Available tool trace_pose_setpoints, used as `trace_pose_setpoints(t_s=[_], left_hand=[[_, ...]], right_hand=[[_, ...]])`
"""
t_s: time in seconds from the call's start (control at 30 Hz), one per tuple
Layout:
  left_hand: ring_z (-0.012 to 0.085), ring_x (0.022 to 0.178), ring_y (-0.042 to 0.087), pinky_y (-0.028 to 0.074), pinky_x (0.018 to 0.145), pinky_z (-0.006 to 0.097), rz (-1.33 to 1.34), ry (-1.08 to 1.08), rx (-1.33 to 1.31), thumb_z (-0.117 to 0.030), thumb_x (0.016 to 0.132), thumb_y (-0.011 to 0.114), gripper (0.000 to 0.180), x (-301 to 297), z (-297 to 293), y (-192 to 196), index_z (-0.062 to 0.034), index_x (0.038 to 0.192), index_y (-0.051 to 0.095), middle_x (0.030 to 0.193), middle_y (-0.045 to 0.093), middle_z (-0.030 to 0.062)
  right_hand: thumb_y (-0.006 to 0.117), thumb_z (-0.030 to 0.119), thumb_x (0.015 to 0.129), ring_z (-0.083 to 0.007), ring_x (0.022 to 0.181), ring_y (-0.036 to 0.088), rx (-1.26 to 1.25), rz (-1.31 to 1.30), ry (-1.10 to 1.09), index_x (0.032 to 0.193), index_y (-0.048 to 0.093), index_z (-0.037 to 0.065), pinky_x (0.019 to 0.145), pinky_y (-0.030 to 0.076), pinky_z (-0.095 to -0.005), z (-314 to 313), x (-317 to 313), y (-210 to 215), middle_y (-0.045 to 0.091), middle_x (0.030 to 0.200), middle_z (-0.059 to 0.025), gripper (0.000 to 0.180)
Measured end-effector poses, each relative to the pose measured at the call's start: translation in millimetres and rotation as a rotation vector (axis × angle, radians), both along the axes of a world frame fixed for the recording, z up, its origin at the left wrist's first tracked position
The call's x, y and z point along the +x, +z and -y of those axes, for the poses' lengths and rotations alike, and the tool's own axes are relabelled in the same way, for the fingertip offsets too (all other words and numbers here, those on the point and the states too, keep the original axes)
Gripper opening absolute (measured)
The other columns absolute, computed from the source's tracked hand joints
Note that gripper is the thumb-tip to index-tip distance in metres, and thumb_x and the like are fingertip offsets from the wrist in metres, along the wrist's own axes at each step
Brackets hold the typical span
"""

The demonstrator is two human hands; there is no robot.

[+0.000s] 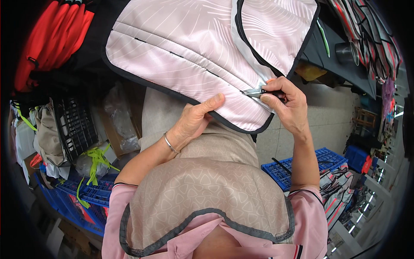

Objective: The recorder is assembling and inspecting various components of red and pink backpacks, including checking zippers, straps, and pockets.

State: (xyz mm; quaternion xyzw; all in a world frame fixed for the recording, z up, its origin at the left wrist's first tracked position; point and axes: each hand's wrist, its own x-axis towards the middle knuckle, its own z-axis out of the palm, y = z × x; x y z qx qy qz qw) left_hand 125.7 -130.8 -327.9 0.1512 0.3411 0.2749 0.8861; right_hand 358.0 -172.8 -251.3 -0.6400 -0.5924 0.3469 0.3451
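Note:
A pale pink fabric piece (185,26) with white line patterns and black edge binding lies across my lap and the dark surface ahead. My left hand (196,118) is closed on its near bound edge, thumb on top and fingers hidden beneath. Thread snips (253,92) with metal blades and dark handles are gripped in my right hand (290,103). Their tips touch the fabric at a seam, where short dark stitch marks (177,55) run in a line. A white strip with a black band (248,39) curves down the fabric toward my right hand.
Red fabric pieces (54,39) hang at the upper left, above a black crate (73,125). Blue crates (276,175) stand on both sides of me. On the dark table at the right are a green-handled tool (323,38) and a dark cup (346,52). Striped grey fabric pieces (371,34) lie beyond.

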Motion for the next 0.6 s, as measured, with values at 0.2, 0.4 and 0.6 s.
trace_pose_setpoints(t_s=[0.2,0.4,0.6], left_hand=[[0.0203,0.11,0.059,0.045,0.098,0.035,-0.004,-0.002,-0.003,-0.028,0.086,0.077,0.053,-0.5,-0.7,0.1,0.0087,0.118,0.056,0.114,0.063,0.0152],[0.0194,0.11,0.06,0.047,0.096,0.035,0.008,-0.002,0.01,-0.027,0.087,0.076,0.049,0.1,-1.9,-0.2,0.0065,0.117,0.058,0.113,0.064,0.0141],[0.0187,0.108,0.06,0.046,0.097,0.034,0.007,-0.014,-0.007,-0.026,0.087,0.075,0.046,-0.7,-1.1,-2.0,0.0056,0.116,0.059,0.11,0.065,0.0128]], right_hand=[[0.078,0.01,0.079,-0.014,0.082,0.06,0.021,0.065,0.023,0.095,0.068,0.002,0.073,0.048,-0.0265,-1.8,-0.9,2.2,0.066,0.091,-0.0074,0.021],[0.078,0.008,0.078,-0.0161,0.084,0.061,0.01,0.033,0.051,0.095,0.067,0.001,0.073,0.049,-0.0282,-3.4,2.8,1.3,0.066,0.09,-0.0083,0.021],[0.08,0.008,0.075,-0.021,0.082,0.062,0.212,0.251,0.106,0.093,0.066,0.002,0.071,0.05,-0.0306,-9.1,-4.5,1.7,0.065,0.086,-0.0093,0.023]])
